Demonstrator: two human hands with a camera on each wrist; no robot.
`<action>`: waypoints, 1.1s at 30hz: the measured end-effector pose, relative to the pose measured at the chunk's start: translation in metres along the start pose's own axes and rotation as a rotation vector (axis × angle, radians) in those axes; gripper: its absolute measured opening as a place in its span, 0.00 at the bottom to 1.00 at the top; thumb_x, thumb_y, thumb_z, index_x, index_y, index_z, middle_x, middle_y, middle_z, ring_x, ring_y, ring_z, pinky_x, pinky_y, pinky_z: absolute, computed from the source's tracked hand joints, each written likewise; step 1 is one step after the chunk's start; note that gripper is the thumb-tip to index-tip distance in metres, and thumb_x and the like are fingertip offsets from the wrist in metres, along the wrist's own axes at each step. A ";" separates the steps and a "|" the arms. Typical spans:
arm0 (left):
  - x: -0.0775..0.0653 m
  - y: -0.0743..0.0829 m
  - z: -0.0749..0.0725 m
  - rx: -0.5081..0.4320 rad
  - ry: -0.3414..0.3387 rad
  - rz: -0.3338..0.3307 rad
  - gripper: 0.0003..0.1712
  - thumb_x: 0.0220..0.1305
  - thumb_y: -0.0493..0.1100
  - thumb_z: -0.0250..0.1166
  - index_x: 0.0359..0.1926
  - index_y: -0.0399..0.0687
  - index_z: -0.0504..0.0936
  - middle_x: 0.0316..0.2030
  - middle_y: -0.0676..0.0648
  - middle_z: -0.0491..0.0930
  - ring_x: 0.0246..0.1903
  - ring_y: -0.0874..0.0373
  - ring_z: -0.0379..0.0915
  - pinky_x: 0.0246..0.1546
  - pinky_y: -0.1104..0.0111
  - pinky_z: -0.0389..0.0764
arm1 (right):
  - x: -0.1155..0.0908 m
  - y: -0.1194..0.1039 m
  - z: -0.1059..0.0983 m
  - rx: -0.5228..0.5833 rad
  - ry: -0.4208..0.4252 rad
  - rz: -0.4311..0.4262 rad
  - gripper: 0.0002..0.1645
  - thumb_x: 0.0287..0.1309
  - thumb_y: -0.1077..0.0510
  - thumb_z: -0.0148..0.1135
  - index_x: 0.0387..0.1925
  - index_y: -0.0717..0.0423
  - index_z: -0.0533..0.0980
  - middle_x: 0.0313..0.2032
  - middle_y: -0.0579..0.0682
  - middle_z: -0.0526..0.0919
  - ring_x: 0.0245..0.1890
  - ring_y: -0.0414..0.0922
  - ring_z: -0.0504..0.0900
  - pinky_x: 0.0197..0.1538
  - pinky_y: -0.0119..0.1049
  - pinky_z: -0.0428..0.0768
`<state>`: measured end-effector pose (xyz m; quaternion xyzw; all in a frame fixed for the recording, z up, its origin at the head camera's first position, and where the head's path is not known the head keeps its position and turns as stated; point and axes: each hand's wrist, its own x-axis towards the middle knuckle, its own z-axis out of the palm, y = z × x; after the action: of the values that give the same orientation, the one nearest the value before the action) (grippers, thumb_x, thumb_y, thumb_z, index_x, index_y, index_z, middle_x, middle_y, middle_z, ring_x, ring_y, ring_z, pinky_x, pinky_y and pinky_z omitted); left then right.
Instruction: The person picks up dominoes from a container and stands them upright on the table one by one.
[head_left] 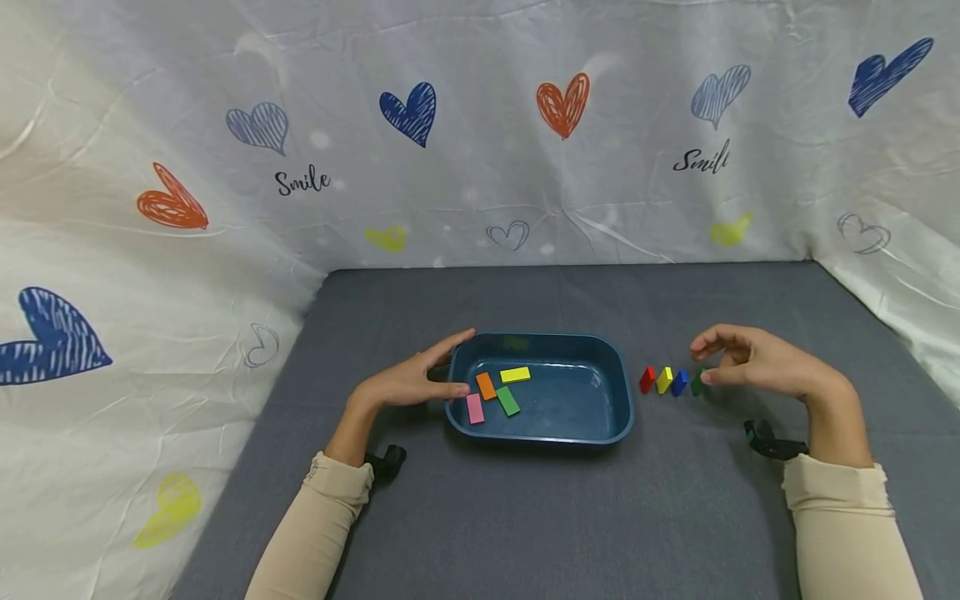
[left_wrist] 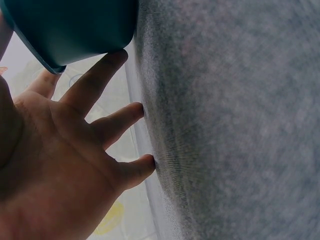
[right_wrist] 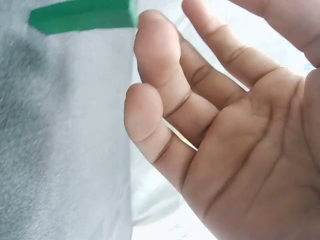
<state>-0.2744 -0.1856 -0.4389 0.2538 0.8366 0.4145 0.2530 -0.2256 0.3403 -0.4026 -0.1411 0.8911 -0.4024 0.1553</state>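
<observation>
My left hand (head_left: 408,379) is at the left end of a blue tray (head_left: 558,437), fingers spread and fairly straight along its rim and outer wall. From below, the left wrist view shows fingertips touching the tray wall (left_wrist: 75,30). Inside the tray lie a pink block (head_left: 475,408), an orange block (head_left: 486,386), a yellow block (head_left: 515,375) and a green block (head_left: 508,402). My right hand (head_left: 765,362), fingers loosely bent, hovers beside an upright green block (head_left: 697,383). In the right wrist view, that green block (right_wrist: 85,16) stands just past the fingertips.
To the right of the tray, a red block (head_left: 647,379), another yellow block (head_left: 664,380) and a blue block (head_left: 679,382) stand upright in a row with the green one. A dark grey cloth (head_left: 585,517) covers the table. A white curtain (head_left: 480,183) with printed hearts hangs behind.
</observation>
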 end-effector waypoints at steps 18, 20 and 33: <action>0.000 -0.001 0.000 0.010 -0.004 0.014 0.55 0.64 0.60 0.70 0.82 0.71 0.44 0.82 0.55 0.42 0.80 0.39 0.45 0.73 0.36 0.56 | 0.007 -0.063 0.019 -0.038 0.184 -0.282 0.22 0.62 0.61 0.71 0.57 0.51 0.78 0.46 0.39 0.82 0.32 0.42 0.80 0.34 0.32 0.80; 0.001 -0.001 0.000 0.013 -0.004 0.014 0.55 0.65 0.60 0.70 0.82 0.71 0.44 0.82 0.56 0.42 0.80 0.40 0.45 0.74 0.36 0.57 | 0.010 -0.071 0.023 -0.048 0.208 -0.311 0.21 0.62 0.62 0.71 0.56 0.50 0.79 0.46 0.39 0.82 0.33 0.41 0.81 0.35 0.32 0.79; 0.002 -0.002 0.000 0.031 -0.001 0.019 0.55 0.64 0.61 0.70 0.81 0.72 0.44 0.82 0.53 0.43 0.79 0.38 0.47 0.72 0.36 0.59 | 0.057 -0.118 0.067 -0.177 0.206 -0.464 0.19 0.60 0.59 0.74 0.53 0.49 0.83 0.47 0.46 0.87 0.30 0.36 0.77 0.33 0.31 0.79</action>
<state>-0.2761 -0.1859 -0.4409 0.2656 0.8404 0.4036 0.2455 -0.2365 0.1979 -0.3641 -0.3128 0.8777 -0.3602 -0.0457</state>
